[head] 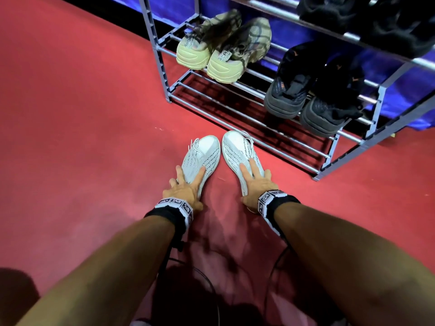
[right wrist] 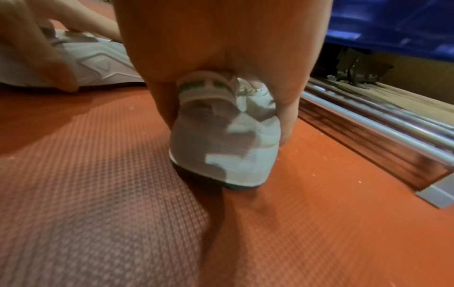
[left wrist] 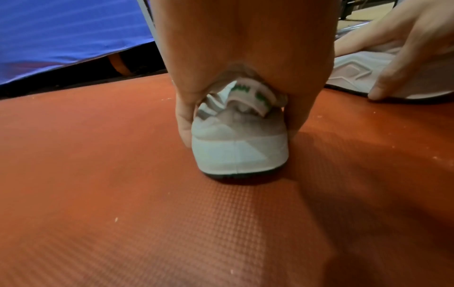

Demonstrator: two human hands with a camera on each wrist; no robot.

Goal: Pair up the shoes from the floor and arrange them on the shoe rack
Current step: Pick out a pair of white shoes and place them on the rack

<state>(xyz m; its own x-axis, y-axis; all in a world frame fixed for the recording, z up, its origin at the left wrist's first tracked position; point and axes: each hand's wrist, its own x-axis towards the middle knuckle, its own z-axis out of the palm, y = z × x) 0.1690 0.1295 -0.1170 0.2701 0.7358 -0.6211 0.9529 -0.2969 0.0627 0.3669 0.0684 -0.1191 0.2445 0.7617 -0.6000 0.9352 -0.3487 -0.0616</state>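
Red ribbed floor mat (head: pixel 94 114) | left hand (head: pixel 186 189) grips left white knit shoe (head: pixel 202 154) heel | right hand (head: pixel 256 184) grips right white knit shoe (head: pixel 237 149)

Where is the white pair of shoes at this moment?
In the head view the white pair stands side by side on the red floor just in front of the rack, the left hand and right hand gripping one shoe each.

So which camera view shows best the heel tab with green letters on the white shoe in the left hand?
The left wrist view: the heel tab faces the camera between the left hand's fingers. The head view hides the heel under that hand. The right wrist view shows only that shoe's side, at its left edge.
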